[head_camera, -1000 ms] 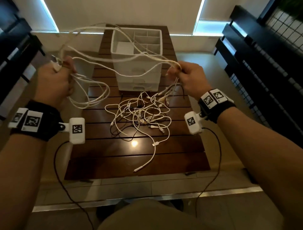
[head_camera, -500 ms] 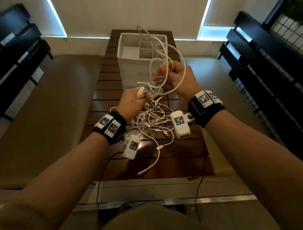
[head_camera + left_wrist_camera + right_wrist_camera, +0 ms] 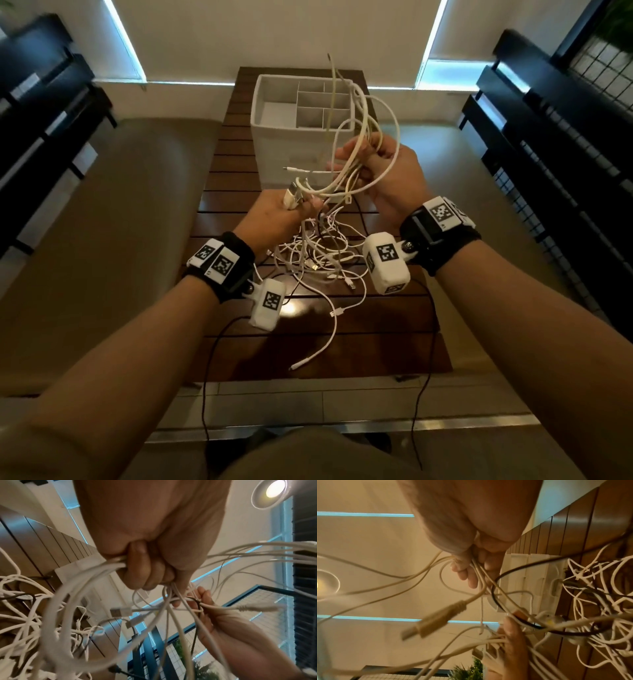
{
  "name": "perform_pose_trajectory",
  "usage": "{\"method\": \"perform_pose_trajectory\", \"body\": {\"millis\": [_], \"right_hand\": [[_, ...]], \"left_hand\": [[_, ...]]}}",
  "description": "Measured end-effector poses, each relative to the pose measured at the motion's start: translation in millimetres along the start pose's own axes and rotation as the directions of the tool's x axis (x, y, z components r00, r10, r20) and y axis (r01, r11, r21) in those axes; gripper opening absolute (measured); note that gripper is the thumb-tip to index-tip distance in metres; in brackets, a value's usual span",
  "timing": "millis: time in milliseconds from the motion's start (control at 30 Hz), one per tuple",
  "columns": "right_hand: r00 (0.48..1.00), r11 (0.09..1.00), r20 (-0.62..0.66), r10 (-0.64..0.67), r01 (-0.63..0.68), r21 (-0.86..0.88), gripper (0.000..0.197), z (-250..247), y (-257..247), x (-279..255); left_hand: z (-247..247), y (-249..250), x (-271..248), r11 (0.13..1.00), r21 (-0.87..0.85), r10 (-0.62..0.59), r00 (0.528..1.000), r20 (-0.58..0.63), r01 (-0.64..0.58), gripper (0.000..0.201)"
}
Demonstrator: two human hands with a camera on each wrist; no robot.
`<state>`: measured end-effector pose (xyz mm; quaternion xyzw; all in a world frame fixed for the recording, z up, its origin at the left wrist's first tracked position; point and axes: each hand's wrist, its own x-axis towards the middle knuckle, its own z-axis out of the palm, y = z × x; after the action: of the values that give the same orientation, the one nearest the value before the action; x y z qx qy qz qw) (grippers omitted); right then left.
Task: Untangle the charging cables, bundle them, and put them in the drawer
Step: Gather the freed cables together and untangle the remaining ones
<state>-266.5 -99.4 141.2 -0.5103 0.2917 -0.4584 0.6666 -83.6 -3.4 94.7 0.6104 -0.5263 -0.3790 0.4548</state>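
Above the wooden table my right hand (image 3: 371,168) grips several loops of white charging cable (image 3: 383,137); its fingers (image 3: 471,577) curl round the strands. Lower and to the left, my left hand (image 3: 291,212) grips cable strands and a plug end (image 3: 291,198), with its fingers (image 3: 145,574) closed round thick white cable (image 3: 56,601). A tangled heap of white cables and a black one (image 3: 318,253) lies on the table under both hands. The white drawer unit (image 3: 294,144) with open top compartments stands behind the hands; its drawer fronts are mostly hidden.
The slatted wooden table (image 3: 376,342) is narrow, with a tan bench (image 3: 102,222) to its left. Black railings (image 3: 548,154) and a mesh fence stand on the right. Thin black wrist-camera leads (image 3: 209,377) hang off the table's front edge.
A second ago my hands were spread wide with cable stretched between them. They have come together in front of the drawer unit, and the cable now hangs in loops from my right hand.
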Motion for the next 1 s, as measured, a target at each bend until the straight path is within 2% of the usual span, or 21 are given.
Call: {"method": "perform_pose_trajectory", "body": {"millis": [133, 200, 267, 333, 433, 567, 633, 700, 800, 833, 867, 933, 1000], "right_hand": [[0.994, 0.994, -0.060, -0.096, 0.093, -0.057, 0.022, 3.5, -12.2, 3.8], [0.990, 0.995, -0.099, -0.097, 0.095, -0.026, 0.021, 2.9, -18.9, 11.4], [0.980, 0.987, -0.128, -0.150, 0.142, -0.069, 0.015, -2.8, -24.1, 17.4], [0.950, 0.956, -0.186, -0.251, 0.212, -0.203, 0.013, -15.4, -28.1, 20.8], [0.919, 0.892, -0.227, -0.323, 0.215, -0.399, 0.019, -43.1, -35.9, 24.7], [0.938, 0.684, -0.127, -0.323, 0.138, -0.716, 0.025, -81.4, -30.2, 23.8], [0.963, 0.565, -0.077, -0.257, 0.086, -0.821, 0.032, -96.1, -22.7, 21.5], [0.988, 0.430, -0.015, -0.155, 0.053, -0.901, 0.031, -106.7, -15.6, 13.8], [0.995, 0.314, -0.058, -0.076, -0.031, -0.949, 0.023, -128.5, -7.3, -1.5], [0.994, 0.286, -0.088, -0.066, -0.066, -0.956, 0.022, -135.5, -5.6, -6.7], [0.992, 0.251, -0.115, -0.057, -0.097, -0.963, 0.021, -144.4, -2.5, -11.0], [0.988, 0.155, -0.149, -0.030, -0.142, -0.978, 0.022, -159.1, 4.2, -19.7], [0.989, 0.049, -0.146, -0.018, -0.145, -0.988, 0.026, -173.6, 16.8, -23.7]], "left_hand": [[-2.7, 8.4, -4.4, 0.989, 0.128, 0.062, 0.990, 0.123, -0.077, 0.023], [-9.0, 11.2, -3.0, 0.972, 0.186, 0.120, 0.984, 0.135, -0.144, 0.026], [-20.4, 7.2, 3.0, 0.949, 0.272, 0.153, 0.987, 0.046, -0.160, 0.024], [-36.5, -6.2, 9.8, 0.937, 0.332, 0.125, 0.991, -0.039, -0.106, 0.027], [-55.5, -24.9, 8.7, 0.922, 0.387, 0.045, 0.989, -0.143, 0.015, 0.033], [-70.9, -37.0, 3.0, 0.929, 0.362, -0.005, 0.980, -0.200, 0.078, 0.024], [-75.6, -33.9, -1.2, 0.943, 0.329, 0.022, 0.976, -0.217, 0.052, 0.021], [-82.1, -25.6, -5.5, 0.947, 0.319, 0.061, 0.959, -0.277, 0.032, 0.020], [-104.1, -10.5, -13.8, 0.965, 0.260, 0.078, 0.903, -0.423, 0.039, 0.043], [-114.6, -4.0, -19.7, 0.980, 0.198, 0.059, 0.907, -0.416, 0.027, 0.053], [-124.2, 3.9, -26.8, 0.993, 0.114, 0.029, 0.932, -0.363, 0.014, 0.056], [-136.3, 21.7, -40.1, 1.000, -0.013, -0.025, 0.990, -0.141, 0.023, 0.043], [-142.5, 33.6, -46.8, 0.998, -0.022, -0.052, 0.996, 0.074, 0.054, 0.032]]}}
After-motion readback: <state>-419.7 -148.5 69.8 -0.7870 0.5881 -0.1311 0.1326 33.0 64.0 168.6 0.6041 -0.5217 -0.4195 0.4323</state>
